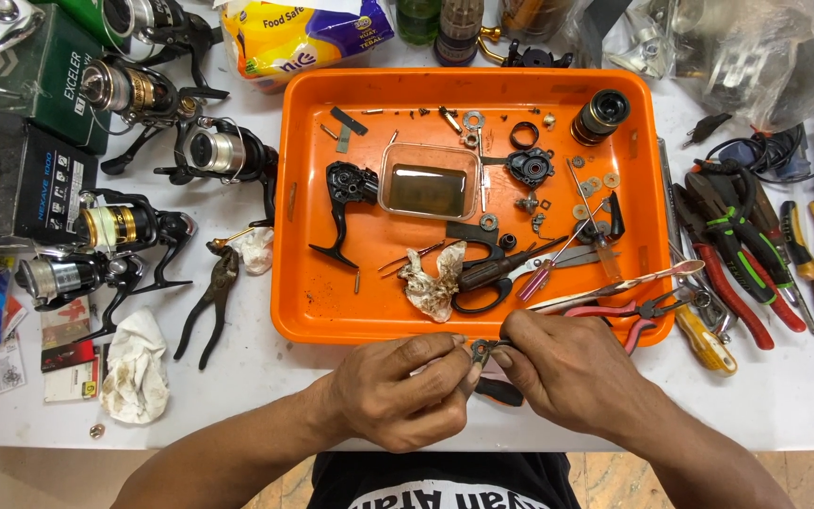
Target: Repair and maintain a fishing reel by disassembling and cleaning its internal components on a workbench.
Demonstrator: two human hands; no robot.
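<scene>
While a white table [784,396] fills the head view, an orange tray [296,283] of screws, washers and reel parts sits on it between fishing reels [223,151] on one side and pliers [737,273] on the other. Just before the tray's near rim, the left hand [393,388] and right hand [572,369] pinch a small dark metal part [483,351] between their fingertips. Its shape is hard to make out, and a black-and-orange handle [499,390] lies half hidden beneath the hands.

Five spinning reels [148,92] at left, one orange tray [299,198], one clear dish [429,181], two hands [398,391].
</scene>
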